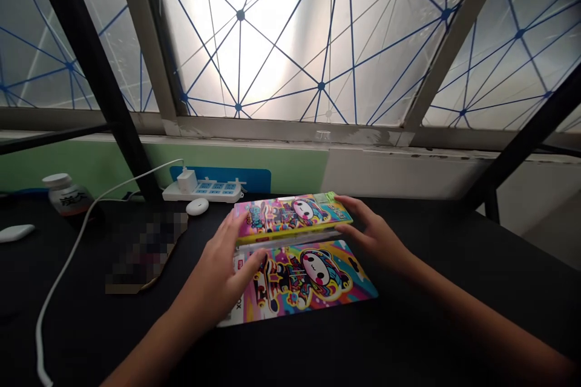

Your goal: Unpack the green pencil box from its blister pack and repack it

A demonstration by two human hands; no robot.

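Note:
A slim, brightly coloured cartoon-print box (290, 214) lies on the black table, its yellow front edge facing me. My left hand (227, 266) grips the box's left end with the fingers; its thumb reaches out over a flat printed card (313, 275). At the other end, my right hand (370, 230) has its fingers on the top corner and its thumb at the front edge. The card lies just in front of the box and bears the same cartoon figure. Whether card and box are joined cannot be made out. A clear plastic strip (290, 239) shows between them.
On the left are a blurred-out flat item (149, 251), a white round case (197, 207), a bottle with a white lid (68, 196) and a white cable (75, 248). A power strip (204, 190) with a plugged charger stands by the wall. Black frame bars (91, 60) slant at the sides.

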